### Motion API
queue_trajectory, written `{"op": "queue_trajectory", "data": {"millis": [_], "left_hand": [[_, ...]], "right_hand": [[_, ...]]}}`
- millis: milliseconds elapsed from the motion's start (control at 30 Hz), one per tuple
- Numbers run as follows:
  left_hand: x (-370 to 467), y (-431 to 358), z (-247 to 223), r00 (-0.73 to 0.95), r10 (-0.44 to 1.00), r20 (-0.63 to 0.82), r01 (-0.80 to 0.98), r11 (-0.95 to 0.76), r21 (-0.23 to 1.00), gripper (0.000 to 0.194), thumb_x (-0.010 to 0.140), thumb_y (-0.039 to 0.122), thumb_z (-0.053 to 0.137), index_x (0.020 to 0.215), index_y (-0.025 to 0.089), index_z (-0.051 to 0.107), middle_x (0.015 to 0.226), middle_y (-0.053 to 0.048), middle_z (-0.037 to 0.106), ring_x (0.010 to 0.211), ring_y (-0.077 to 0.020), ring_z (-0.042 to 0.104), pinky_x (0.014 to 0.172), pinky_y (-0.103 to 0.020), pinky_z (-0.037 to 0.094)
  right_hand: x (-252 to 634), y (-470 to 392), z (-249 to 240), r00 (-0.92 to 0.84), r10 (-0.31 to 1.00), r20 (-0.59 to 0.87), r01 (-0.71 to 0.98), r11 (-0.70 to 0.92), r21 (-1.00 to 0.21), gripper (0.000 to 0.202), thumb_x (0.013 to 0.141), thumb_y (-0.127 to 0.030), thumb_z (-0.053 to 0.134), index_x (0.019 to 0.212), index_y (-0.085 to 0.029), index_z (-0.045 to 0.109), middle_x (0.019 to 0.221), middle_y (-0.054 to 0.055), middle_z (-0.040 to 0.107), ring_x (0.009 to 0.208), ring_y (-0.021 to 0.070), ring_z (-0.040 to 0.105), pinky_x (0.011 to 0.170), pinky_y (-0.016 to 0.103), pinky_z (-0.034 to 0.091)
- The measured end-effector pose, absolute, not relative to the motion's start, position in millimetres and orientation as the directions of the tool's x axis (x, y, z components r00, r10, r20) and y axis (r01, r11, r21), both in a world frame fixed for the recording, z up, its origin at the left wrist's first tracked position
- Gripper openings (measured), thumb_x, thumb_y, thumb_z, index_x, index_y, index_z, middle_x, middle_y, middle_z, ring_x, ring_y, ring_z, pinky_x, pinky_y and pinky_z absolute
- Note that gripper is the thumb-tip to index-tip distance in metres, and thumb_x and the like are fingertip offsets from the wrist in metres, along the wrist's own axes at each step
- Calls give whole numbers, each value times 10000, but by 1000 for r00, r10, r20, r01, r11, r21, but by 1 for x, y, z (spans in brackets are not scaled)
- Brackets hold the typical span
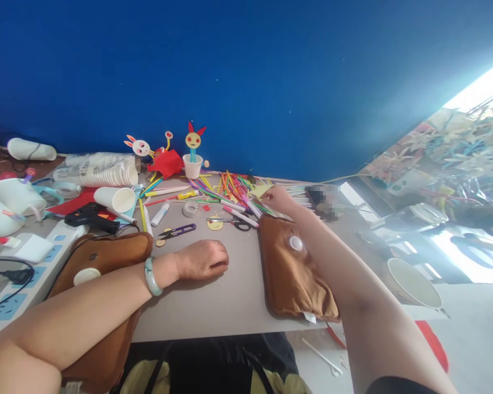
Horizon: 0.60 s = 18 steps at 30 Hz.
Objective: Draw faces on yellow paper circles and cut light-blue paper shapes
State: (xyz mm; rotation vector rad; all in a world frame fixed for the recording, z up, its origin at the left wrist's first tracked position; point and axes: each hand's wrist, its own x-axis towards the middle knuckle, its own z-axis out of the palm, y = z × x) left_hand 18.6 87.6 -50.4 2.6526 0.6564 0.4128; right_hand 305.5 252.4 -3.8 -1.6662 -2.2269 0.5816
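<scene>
My left hand (203, 261) rests on the grey table with its fingers curled in, and nothing shows in them. A pale bracelet circles that wrist, and the forearm lies over a brown cushion (127, 251). Farther off on the right, my right hand (280, 200) pinches a piece of pale yellow paper (259, 190) beside a heap of coloured pipe cleaners (234, 186). Its forearm passes along a second brown cushion (285, 273). Between the hands lie scissors (241, 224), a round yellow face cutout (216, 223) and several markers (240, 215). Purple thread snips (181, 230) lie beyond my left hand.
A black glue gun (92, 218), a power strip (35, 273) and stacked paper cups (98, 171) crowd the left. Two face figures, a rabbit (141, 148) and a red-eared one in a cup (193, 164), stand near the blue wall. A tape roll (190, 208) lies mid-table.
</scene>
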Motion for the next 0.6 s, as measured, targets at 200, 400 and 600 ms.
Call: {"op": "queue_trajectory", "data": {"millis": [200,400,600], "left_hand": [[20,88,-47,803,569,178,379,-718,584,209,926,258,521,838,170,689,855,-57,717,820,-170,649,783,-271,461],[23,86,-36,595,802,52,302,-283,910,180,886,288,593,887,134,685,796,-47,704,705,-134,618,662,-244,460],[21,92,-28,516,857,15,-50,13,999,322,820,422,685,924,121,640,791,-35,655,672,-119,617,647,-254,488]], "right_hand": [[289,226,10,-261,964,-45,616,130,-777,428,740,-599,635,659,-185,566,598,3,539,568,125,510,595,284,435],[255,194,18,-327,935,-134,367,-5,-930,428,614,-554,791,684,-172,610,585,-8,553,531,109,522,537,263,423],[213,146,20,-524,831,-187,374,28,-927,335,711,-476,764,717,-159,659,569,-3,618,500,102,531,510,250,422]]}}
